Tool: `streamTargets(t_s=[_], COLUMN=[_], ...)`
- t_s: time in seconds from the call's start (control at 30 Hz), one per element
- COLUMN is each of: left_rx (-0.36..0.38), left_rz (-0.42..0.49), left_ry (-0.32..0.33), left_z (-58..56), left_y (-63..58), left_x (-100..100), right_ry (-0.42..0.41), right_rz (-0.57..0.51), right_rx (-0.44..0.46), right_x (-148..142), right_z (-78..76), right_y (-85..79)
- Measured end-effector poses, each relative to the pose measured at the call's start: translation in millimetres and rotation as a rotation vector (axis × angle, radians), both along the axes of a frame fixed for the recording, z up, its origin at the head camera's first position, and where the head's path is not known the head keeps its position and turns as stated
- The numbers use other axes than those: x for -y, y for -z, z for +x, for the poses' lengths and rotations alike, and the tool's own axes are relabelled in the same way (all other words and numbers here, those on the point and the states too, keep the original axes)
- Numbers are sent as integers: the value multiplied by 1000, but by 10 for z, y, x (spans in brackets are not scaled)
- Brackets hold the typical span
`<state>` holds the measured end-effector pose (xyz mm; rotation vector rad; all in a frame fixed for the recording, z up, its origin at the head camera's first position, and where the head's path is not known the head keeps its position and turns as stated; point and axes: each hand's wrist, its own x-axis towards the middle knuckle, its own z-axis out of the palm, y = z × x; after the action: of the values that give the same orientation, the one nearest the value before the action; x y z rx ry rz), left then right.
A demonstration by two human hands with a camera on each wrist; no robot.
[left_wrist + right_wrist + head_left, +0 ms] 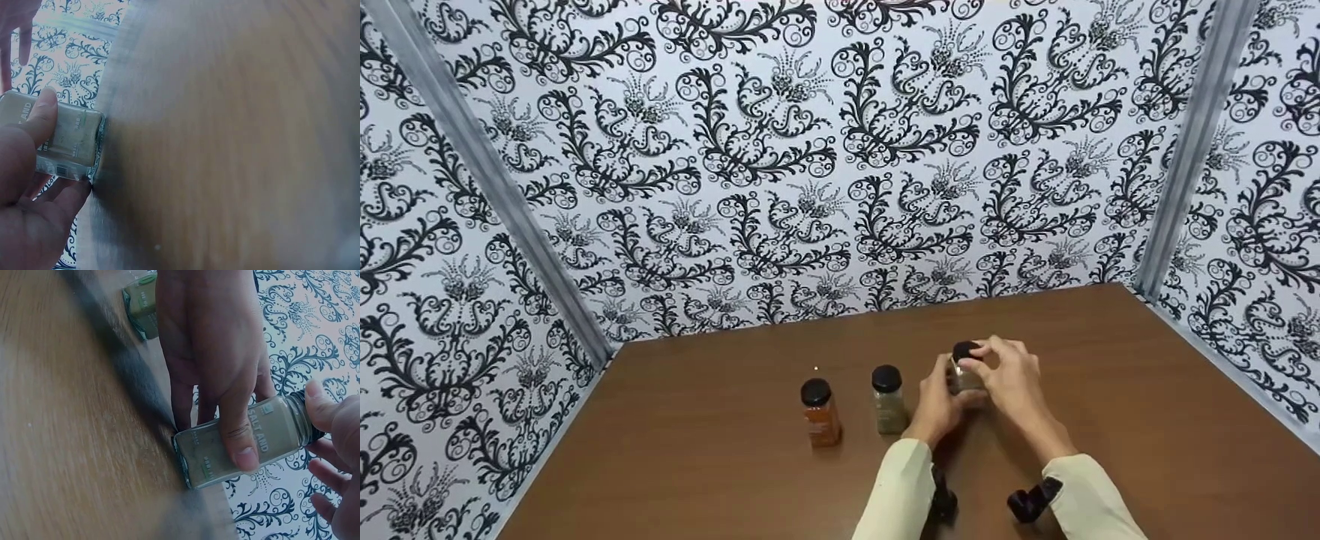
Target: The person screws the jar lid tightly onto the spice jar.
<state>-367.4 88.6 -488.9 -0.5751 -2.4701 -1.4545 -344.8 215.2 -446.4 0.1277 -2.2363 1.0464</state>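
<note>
My left hand (936, 405) grips the body of a glass spice jar (208, 453) holding a beige-grey seasoning. White lettering reading "SALT AND" shows on its side in the right wrist view. The thumb lies across the front of the glass, with other fingers behind it. At the top, my right hand (1014, 381) pinches the black cap (964, 350) between thumb and fingers. The cap sits on the jar's neck. In the left wrist view, the jar's base is close to the tabletop, and the cap is out of frame.
Left of the hands, a spice jar with green-grey contents (891, 414) stands upright on the brown table (697, 420). Farther left is an upright jar with orange-red contents (822, 427); both have black caps. Patterned black-and-white walls (780, 150) enclose the table's back and sides.
</note>
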Motion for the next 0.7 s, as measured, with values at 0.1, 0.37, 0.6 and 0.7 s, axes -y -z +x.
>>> streamTargets(t_s=[0.1,0.37,0.6,0.7], left_rx=[3,19,-13,-36], left_rz=[5,8,-16,-9], left_ry=[4,15,3,-7], left_z=[-4,-10,-16,-19], left_y=[3,6,15,27], left_x=[1,10,0,-5], right_ry=[19,68,10,-56], right_rz=[18,26,-43,-89], right_rx=[-24,-4,25,23], right_x=[19,71,21,-31], right_z=[-12,-20,12,19], right_y=[16,40,-44,-71])
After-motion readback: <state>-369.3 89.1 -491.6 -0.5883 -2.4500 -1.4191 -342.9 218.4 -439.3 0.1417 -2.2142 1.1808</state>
